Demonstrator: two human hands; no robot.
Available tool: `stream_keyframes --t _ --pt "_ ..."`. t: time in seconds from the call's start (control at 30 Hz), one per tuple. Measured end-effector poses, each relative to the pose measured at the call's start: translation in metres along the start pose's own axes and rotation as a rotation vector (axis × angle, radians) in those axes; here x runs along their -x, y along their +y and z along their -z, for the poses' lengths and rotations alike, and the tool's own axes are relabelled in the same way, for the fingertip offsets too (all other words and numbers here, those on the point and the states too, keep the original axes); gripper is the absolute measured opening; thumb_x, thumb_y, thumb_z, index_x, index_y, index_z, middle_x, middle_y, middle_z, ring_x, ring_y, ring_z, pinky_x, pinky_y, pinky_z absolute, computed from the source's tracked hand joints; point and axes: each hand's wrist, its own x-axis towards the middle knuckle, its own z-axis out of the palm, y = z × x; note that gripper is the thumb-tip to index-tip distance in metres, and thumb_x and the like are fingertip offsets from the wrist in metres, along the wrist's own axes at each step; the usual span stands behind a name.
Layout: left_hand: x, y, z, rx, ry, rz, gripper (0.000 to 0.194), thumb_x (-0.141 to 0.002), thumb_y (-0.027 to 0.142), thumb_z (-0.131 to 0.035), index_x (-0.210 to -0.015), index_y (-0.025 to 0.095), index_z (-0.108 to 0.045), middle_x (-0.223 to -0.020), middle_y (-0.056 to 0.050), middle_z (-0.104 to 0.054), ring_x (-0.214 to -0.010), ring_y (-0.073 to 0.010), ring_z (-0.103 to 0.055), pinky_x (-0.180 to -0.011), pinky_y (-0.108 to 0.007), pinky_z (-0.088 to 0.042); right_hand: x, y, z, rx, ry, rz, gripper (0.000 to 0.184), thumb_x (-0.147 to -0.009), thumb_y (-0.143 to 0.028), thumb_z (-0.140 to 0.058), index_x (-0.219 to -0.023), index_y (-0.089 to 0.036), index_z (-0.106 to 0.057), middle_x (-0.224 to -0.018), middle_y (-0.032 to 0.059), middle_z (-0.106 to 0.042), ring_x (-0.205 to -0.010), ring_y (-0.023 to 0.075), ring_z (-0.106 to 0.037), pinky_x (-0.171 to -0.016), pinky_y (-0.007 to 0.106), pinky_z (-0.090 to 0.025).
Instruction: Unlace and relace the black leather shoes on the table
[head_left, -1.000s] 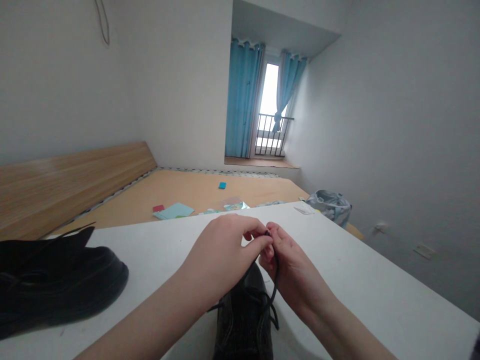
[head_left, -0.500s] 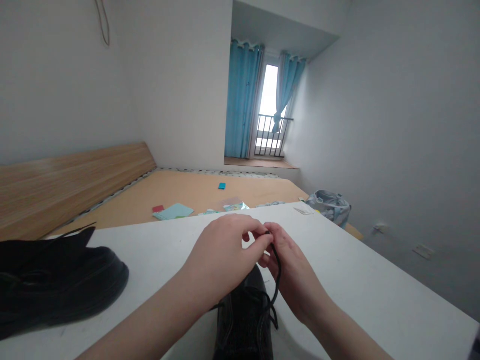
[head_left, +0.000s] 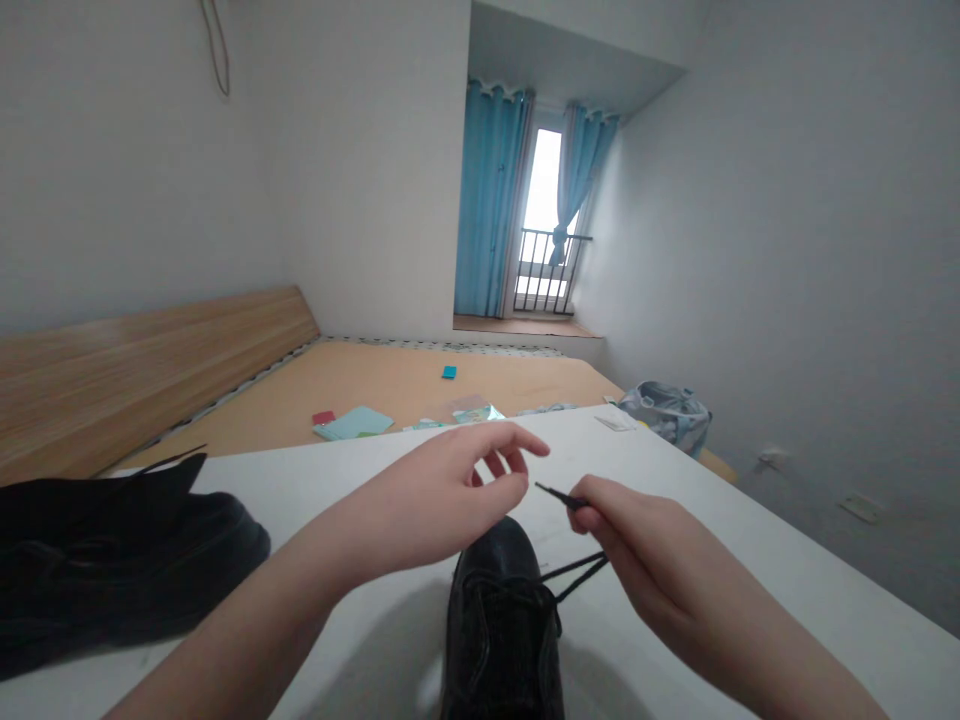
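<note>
The black lace [head_left: 581,574] of a black lace-up shoe [head_left: 504,635] is pinched between the thumb and fingers of the right hand [head_left: 652,535], whose grip is closed on it. A thin, dark end of the lace is pointed from that grip toward the left hand [head_left: 454,490], and two strands are stretched from the shoe to the right hand. Nothing is seen to be held by the left hand; its grip is moderately wide, with the index finger extended away from the thumb above the shoe's toe. The shoe is rested upright on the white tabletop [head_left: 750,590], toe pointed away from the camera. A second black shoe [head_left: 180,565] is placed well to its left, partly cut off by the picture's edge. Beyond the tabletop's far right edge, a patterned fabric basket [head_left: 675,425] is seen with its top open; its contents cannot be made out. On the bed [head_left: 390,365], a clear packet [head_left: 478,412] with a printed item is laid near a pale blue sheet [head_left: 355,423] and a red card [head_left: 323,418].
</note>
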Motion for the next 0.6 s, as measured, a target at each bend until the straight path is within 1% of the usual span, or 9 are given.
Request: stream_keyframes --t 0.03,0.1,0.13,0.2,0.27,0.33,0.4,0.53,0.6 --pt "0.0 -0.004 0.0 -0.071 -0.08 0.027 0.03 -0.088 0.031 -0.046 -0.112 0.028 -0.063 -0.101 0.001 -0.068 -0.088 -0.0153 -0.061 -0.073 -0.025 -0.046 0.003 0.0 -0.002 0.144 -0.046 -0.011 0.019 -0.095 -0.027 -0.038 -0.077 -0.023 -0.046 -0.064 0.0014 -0.055 -0.056 0.0169 -0.046 -0.053 0.028 -0.027" --pt "0.0 -0.009 -0.005 -0.238 -0.228 0.055 0.029 -0.086 0.029 -0.046 -0.105 0.027 -0.068 -0.098 -0.001 -0.07 -0.087 -0.0181 -0.063 -0.071 -0.027 -0.045 0.009 -0.002 -0.01 0.307 -0.173 -0.036 0.016 -0.092 -0.021 -0.037 -0.082 -0.023 -0.049 -0.065 0.004 -0.06 -0.055 0.019 -0.05 -0.052 0.03 -0.025" --pt "0.0 -0.011 -0.008 -0.315 -0.29 0.053 0.029 -0.084 0.028 -0.047 -0.101 0.026 -0.07 -0.097 -0.002 -0.072 -0.086 -0.0197 -0.064 -0.07 -0.028 -0.045 0.011 -0.003 -0.013 0.326 -0.233 -0.052 0.017 -0.092 -0.021 -0.036 -0.084 -0.022 -0.05 -0.067 0.0054 -0.062 -0.056 0.0199 -0.052 -0.052 0.03 -0.025" --pt "-0.001 -0.012 -0.018 -0.427 -0.366 0.031 0.027 -0.081 0.027 -0.049 -0.095 0.025 -0.072 -0.093 -0.004 -0.073 -0.083 -0.0222 -0.065 -0.066 -0.029 -0.044 0.015 -0.007 -0.016 0.249 -0.317 -0.08 0.021 -0.095 -0.024 -0.032 -0.084 -0.022 -0.05 -0.073 0.0063 -0.065 -0.061 0.0202 -0.056 -0.054 0.029 -0.03" --pt "-0.002 -0.012 -0.026 -0.489 -0.368 0.012 0.025 -0.078 0.026 -0.05 -0.089 0.023 -0.073 -0.087 -0.006 -0.074 -0.078 -0.0231 -0.066 -0.062 -0.029 -0.043 0.015 -0.011 -0.013 0.103 -0.331 -0.094 0.026 -0.097 -0.028 -0.03 -0.079 -0.023 -0.048 -0.076 0.0042 -0.064 -0.066 0.0185 -0.057 -0.057 0.028 -0.034" --pt "-0.003 -0.012 -0.032 -0.522 -0.337 0.0 0.022 -0.076 0.026 -0.053 -0.085 0.023 -0.073 -0.083 -0.006 -0.074 -0.076 -0.0236 -0.066 -0.06 -0.029 -0.043 0.014 -0.015 -0.007 -0.024 -0.295 -0.096 0.029 -0.098 -0.032 -0.029 -0.077 -0.023 -0.046 -0.075 0.0014 -0.062 -0.067 0.0164 -0.055 -0.061 0.026 -0.037" --pt "-0.003 -0.013 -0.035 -0.53 -0.306 -0.017 0.02 -0.075 0.025 -0.054 -0.083 0.023 -0.073 -0.082 -0.006 -0.074 -0.075 -0.0241 -0.066 -0.06 -0.029 -0.043 0.012 -0.018 -0.004 -0.106 -0.268 -0.09 0.031 -0.099 -0.034 -0.029 -0.075 -0.022 -0.045 -0.073 -0.0008 -0.057 -0.066 0.0146 -0.051 -0.062 0.025 -0.037" --pt "-0.003 -0.011 -0.034 -0.514 -0.261 -0.005 0.019 -0.073 0.024 -0.053 -0.081 0.022 -0.07 -0.081 -0.006 -0.073 -0.076 -0.0242 -0.065 -0.061 -0.029 -0.043 0.01 -0.022 -0.004 -0.178 -0.274 -0.105 0.03 -0.099 -0.032 -0.031 -0.075 -0.022 -0.045 -0.07 -0.0028 -0.051 -0.065 0.0131 -0.048 -0.062 0.024 -0.037" --pt "-0.003 -0.007 -0.029 -0.468 -0.282 0.017 0.019 -0.073 0.026 -0.052 -0.082 0.022 -0.068 -0.082 -0.005 -0.072 -0.075 -0.023 -0.064 -0.059 -0.028 -0.044 0.009 -0.023 -0.006 -0.204 -0.277 -0.11 0.028 -0.099 -0.029 -0.033 -0.075 -0.022 -0.046 -0.069 -0.0029 -0.051 -0.066 0.0131 -0.048 -0.063 0.024 -0.036"
